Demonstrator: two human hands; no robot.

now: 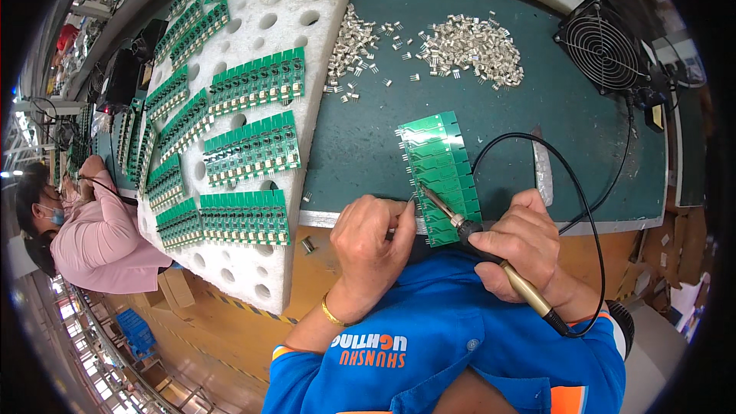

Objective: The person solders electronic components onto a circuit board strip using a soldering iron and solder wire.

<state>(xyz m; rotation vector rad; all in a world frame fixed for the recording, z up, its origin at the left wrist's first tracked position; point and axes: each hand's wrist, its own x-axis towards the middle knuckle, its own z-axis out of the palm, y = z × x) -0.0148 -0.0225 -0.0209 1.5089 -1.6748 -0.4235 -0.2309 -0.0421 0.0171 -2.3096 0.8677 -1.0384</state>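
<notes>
A long green circuit board panel [441, 157] lies on the table's front part, its near end reaching over the edge. Small metal pins stick out along its left side. My right hand [527, 239] is closed around a soldering iron [523, 285], whose tip meets the board close to the left row of pins. Beside that same edge, my left hand [369, 236] is closed with thumb and forefinger together. Whatever it may pinch is too small or hidden to make out. A black cable runs from the iron's rear end in a loop to the right.
Piles of small pinned metal parts [475, 50] lie at the back of the green table [368, 146]. Left of them, a white foam board [287, 31] carries several populated circuit panels [253, 146]. A black fan [602, 46] stands back right. A person in pink [103, 241] works farther left.
</notes>
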